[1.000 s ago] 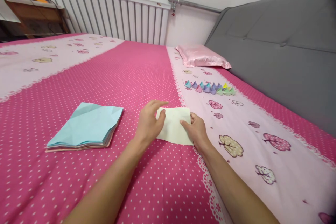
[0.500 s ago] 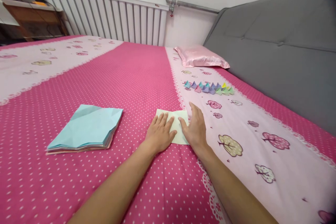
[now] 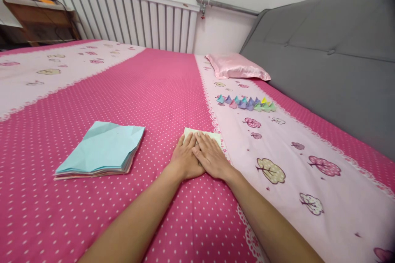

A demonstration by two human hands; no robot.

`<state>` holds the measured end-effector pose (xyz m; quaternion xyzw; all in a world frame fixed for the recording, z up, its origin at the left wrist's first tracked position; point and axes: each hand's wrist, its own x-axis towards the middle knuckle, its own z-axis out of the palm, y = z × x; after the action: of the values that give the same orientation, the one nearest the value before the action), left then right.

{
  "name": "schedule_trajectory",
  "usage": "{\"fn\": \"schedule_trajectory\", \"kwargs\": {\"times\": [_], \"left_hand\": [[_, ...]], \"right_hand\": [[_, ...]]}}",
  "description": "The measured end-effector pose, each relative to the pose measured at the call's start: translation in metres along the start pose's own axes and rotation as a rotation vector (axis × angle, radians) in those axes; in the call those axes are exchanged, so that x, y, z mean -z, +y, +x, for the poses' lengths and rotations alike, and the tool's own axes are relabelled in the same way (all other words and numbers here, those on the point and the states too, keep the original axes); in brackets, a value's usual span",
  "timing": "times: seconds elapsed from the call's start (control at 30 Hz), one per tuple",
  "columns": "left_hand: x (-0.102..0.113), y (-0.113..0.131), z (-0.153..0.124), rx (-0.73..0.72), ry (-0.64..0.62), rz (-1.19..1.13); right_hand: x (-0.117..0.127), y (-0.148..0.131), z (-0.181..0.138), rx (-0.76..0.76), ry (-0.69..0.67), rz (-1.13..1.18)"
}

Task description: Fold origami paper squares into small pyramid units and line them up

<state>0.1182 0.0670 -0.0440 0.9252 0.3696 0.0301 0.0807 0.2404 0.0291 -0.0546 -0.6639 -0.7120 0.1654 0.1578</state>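
A pale green sheet of paper [image 3: 212, 135] lies on the bed, mostly covered by my two hands. My left hand [image 3: 186, 159] rests flat on its left side with the fingers stretched forward. Flat across the paper's middle lies my right hand [image 3: 212, 156], its thumb and fingers overlapping the left hand's fingers. Only the paper's far edge and upper corners show. To the left sits a stack of square paper [image 3: 101, 148] with a light blue sheet on top.
Several small folded paper shapes [image 3: 247, 103] in blue, purple, pink, green and yellow stand in rows farther right. Behind them lies a pink pillow [image 3: 237, 66] beside a grey headboard [image 3: 333, 45]. A white radiator [image 3: 123, 12] lines the wall past the pink dotted bedspread [image 3: 154, 86].
My right hand has come down from the paper's right edge and moved left, now flat and partly over my left hand. The left hand has stayed in place.
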Motion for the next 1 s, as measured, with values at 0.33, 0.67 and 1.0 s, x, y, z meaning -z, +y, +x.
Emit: {"fn": "schedule_trajectory", "kwargs": {"times": [0.33,0.67,1.0], "left_hand": [[0.007,-0.01,-0.005,0.108,-0.068,-0.058],[0.035,-0.021,-0.005,0.481,0.121,-0.353],[0.055,-0.033,-0.009,0.378,0.126,-1.375]], "right_hand": [[0.004,0.021,0.003,-0.209,0.11,-0.168],[0.017,0.048,0.015,-0.201,0.47,0.218],[0.063,0.024,-0.012,-0.24,0.192,1.275]]}}
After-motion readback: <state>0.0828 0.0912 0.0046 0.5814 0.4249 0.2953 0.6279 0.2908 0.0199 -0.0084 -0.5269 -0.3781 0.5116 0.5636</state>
